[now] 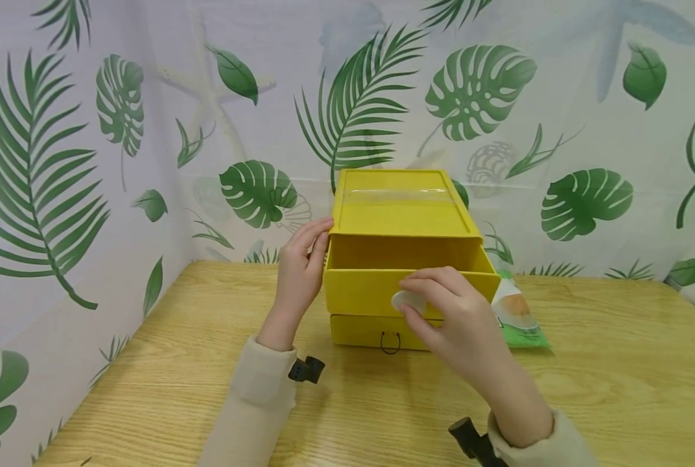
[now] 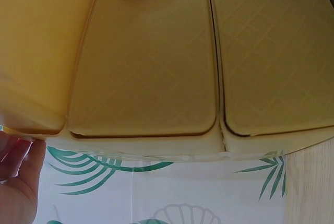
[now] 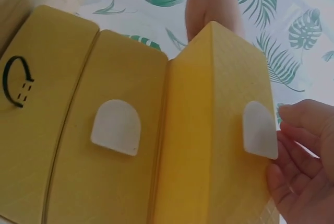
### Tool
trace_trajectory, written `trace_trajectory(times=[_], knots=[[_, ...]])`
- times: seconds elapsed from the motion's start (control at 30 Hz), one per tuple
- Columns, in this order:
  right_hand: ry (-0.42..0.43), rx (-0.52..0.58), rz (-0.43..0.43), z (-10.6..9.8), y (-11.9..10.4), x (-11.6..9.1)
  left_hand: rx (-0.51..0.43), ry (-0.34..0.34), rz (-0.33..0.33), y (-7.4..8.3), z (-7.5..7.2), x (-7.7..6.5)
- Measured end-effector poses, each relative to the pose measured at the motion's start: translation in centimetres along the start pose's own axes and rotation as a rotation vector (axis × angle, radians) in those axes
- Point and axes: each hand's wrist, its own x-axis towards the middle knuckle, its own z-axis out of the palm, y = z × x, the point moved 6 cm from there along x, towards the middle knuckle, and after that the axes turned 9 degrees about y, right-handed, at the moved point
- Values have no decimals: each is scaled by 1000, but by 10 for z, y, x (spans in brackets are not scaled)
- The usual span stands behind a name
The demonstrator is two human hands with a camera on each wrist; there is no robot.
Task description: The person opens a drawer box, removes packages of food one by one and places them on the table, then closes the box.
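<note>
A yellow drawer box (image 1: 402, 217) stands on the table, its top drawer (image 1: 359, 292) pulled out toward me. My right hand (image 1: 458, 318) pinches the white tab (image 3: 260, 130) on that drawer's front between thumb and fingers. My left hand (image 1: 301, 266) rests against the box's left side, its fingers extended along the upper edge. In the right wrist view, a second white tab (image 3: 116, 127) marks the middle drawer (image 2: 146, 67), which is closed. The bottom drawer (image 2: 276, 62), also closed, has a black loop handle (image 1: 390, 342). From the head, the pulled-out drawer hides the middle one.
A green and white packet (image 1: 519, 318) lies by the box's right side, partly hidden behind it. Leaf-patterned cloth (image 1: 482, 97) hangs behind and to the left of the wooden table (image 1: 616, 363). Clear tape (image 1: 394, 194) crosses the box top.
</note>
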Motion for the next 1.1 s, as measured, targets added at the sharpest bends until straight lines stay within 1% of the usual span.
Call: trace_trajectory(times=[0.2, 0.43, 0.57, 0.73, 0.93, 1.1], knots=[[30, 15, -73, 2, 2, -1, -1, -1, 1, 1, 0, 0], [24, 33, -98, 7, 8, -4, -4, -2, 3, 2, 0, -1], [47, 27, -144, 9, 11, -5, -2, -3, 6, 2, 0, -1], [56, 30, -183, 12, 14, -7, 1, 0, 13, 3, -1, 0], [97, 3, -252, 14, 15, -9, 2, -1, 18, 1, 0, 0], [114, -36, -276, 16, 16, -11, 10, 2, 21, 2, 0, 0]])
